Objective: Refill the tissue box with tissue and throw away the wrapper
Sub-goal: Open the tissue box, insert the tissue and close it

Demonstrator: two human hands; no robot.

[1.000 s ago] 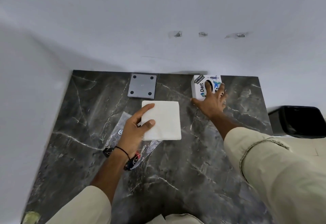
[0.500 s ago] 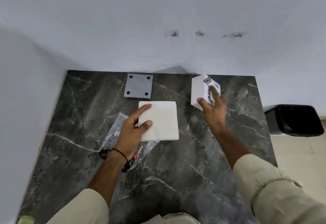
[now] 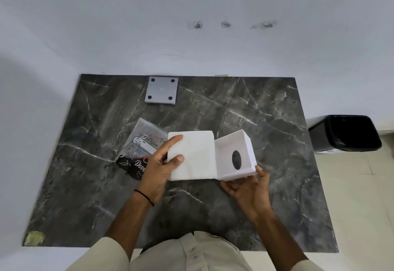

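Observation:
My left hand grips a white square stack of tissue by its left edge, held above the dark marble table. My right hand holds the white tissue box from below, turned upside down, its open underside facing me and the oval slot showing inside. The stack's right edge touches the box's left wall. The clear plastic wrapper with a black printed end lies flat on the table to the left, partly under my left hand.
A grey square plate with four holes lies at the table's back edge. A black waste bin stands on the floor to the right of the table. White walls close the back and left sides.
My right hand lifted the box from the back right, turned it over and brought it next to the tissue stack. My left hand raised the stack slightly towards me.

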